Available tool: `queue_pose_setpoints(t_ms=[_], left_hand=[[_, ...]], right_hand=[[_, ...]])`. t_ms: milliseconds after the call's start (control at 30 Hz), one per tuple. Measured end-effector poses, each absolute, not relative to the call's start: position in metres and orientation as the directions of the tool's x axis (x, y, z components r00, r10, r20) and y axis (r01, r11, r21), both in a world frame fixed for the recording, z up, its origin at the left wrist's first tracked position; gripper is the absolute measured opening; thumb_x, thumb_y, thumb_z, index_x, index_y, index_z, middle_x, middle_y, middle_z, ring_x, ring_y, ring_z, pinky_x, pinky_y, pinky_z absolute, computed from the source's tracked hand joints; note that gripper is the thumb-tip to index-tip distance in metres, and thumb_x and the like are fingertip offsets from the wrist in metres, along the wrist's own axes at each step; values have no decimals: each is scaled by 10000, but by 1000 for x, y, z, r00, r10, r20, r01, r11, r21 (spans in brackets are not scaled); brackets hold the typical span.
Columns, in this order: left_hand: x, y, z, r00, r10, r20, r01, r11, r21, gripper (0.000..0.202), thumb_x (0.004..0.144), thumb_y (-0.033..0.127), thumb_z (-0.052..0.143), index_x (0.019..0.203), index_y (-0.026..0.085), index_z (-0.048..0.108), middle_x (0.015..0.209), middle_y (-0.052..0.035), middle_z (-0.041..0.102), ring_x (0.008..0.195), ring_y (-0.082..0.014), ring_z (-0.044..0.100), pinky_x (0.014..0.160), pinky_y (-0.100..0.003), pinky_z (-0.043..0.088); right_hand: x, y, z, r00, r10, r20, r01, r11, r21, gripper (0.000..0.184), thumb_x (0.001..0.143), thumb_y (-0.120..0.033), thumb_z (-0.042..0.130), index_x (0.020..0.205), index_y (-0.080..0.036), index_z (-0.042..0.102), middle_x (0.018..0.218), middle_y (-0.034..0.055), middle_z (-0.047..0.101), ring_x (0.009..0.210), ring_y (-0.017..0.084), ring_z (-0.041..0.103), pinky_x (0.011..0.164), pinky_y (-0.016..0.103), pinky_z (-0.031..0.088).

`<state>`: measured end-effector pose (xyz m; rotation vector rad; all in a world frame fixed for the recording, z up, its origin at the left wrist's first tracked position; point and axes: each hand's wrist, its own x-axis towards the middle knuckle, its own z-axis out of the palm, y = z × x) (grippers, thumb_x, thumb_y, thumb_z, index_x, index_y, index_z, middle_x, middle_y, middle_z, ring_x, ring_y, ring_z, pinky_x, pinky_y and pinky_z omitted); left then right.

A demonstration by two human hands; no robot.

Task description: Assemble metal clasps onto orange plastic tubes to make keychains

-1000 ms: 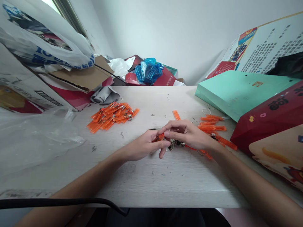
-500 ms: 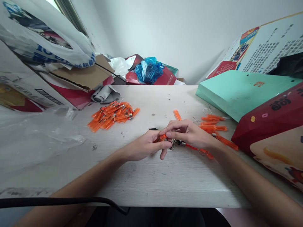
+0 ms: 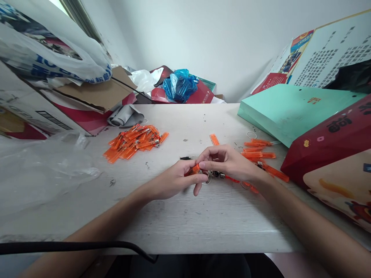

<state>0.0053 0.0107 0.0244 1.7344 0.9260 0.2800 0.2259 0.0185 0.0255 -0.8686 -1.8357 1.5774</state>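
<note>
In the middle of the table, my left hand (image 3: 178, 178) is closed around a small orange translucent plastic piece (image 3: 195, 168). The thumb and fingers of my right hand (image 3: 222, 160) pinch the upper end of that same piece. Both hands partly cover it, so its exact kind is hidden. Just below my right hand lie a thin ring (image 3: 208, 178) and small dark and metallic parts (image 3: 218, 174). A black object (image 3: 184, 158) shows behind my left hand. One slim orange piece (image 3: 214, 139) rests beyond my right hand.
A heap of orange pieces with metal ends (image 3: 135, 142) lies to the left. More slim orange pieces (image 3: 259, 155) and a pale ring (image 3: 251, 135) lie right, beside a mint-green bag (image 3: 290, 112) and a red bag (image 3: 327, 131). Clear plastic (image 3: 43, 166) and a carton (image 3: 69, 116) stand left.
Both hands keep nearly the same grip on the orange piece, with only slight finger movement. The whole view has shifted a little, so things appear slightly further left.
</note>
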Motion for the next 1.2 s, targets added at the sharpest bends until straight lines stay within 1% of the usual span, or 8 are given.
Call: queue_pose_setpoints(t_ms=[100,233,367,533,767,900,1000,1200], left_hand=[[6,10,28,657,724,-208,423,-126,897,388,990,470,551,744,173,596,720,-1,620,617,-114,480,591,-258,389],[3,12,24,621,775,-117,330,-123,936,378,979,455,571,733,170,605,682,-2,599,618,-110,481,596,-254,397],[-1,15,16,578,807,-122,241,-26,970,325,961,465,615,829,168,611,619,27,553,535,-85,410,522,-234,332],[0,18,14,566,813,-138,136,73,988,345,937,464,671,808,167,552,606,46,517,517,-65,379,506,-218,297],[0,20,11,592,790,-158,48,162,986,387,948,496,665,819,160,525,611,58,474,507,-47,322,490,-207,239],[0,21,12,613,778,-137,-8,180,984,442,991,589,536,920,155,581,608,35,539,461,-49,240,472,-229,221],[1,21,13,615,780,-121,-54,194,979,512,1026,607,388,891,153,583,602,7,573,441,-60,219,480,-252,228],[3,21,13,609,779,-148,-26,207,978,458,1020,543,366,822,162,526,646,12,492,524,-97,350,539,-263,266]], right_hand=[[225,18,26,-603,797,36,75,102,-992,272,968,-469,658,998,-210,732,882,20,690,790,143,612,686,278,466],[227,19,28,-547,825,141,58,206,-977,249,992,-429,620,993,-207,732,943,28,708,829,147,618,700,275,469],[228,20,27,-550,808,212,97,314,-945,165,953,-330,668,1062,-242,754,1064,34,725,917,160,634,722,277,475],[223,17,24,-527,791,312,136,440,-888,161,876,-324,780,1025,-263,783,995,17,707,830,140,579,735,288,481],[217,16,18,-468,778,419,85,511,-855,119,884,-307,787,987,-250,771,971,9,726,831,135,635,705,275,478],[215,15,17,-392,793,466,64,529,-846,130,881,-292,791,995,-234,764,972,15,747,838,138,645,669,270,459],[213,14,19,-361,805,470,63,524,-850,112,895,-257,774,1000,-218,769,970,22,756,838,133,641,641,260,440],[209,13,17,-343,815,467,73,519,-852,110,883,-254,786,981,-208,767,922,6,750,782,114,623,607,248,423]])
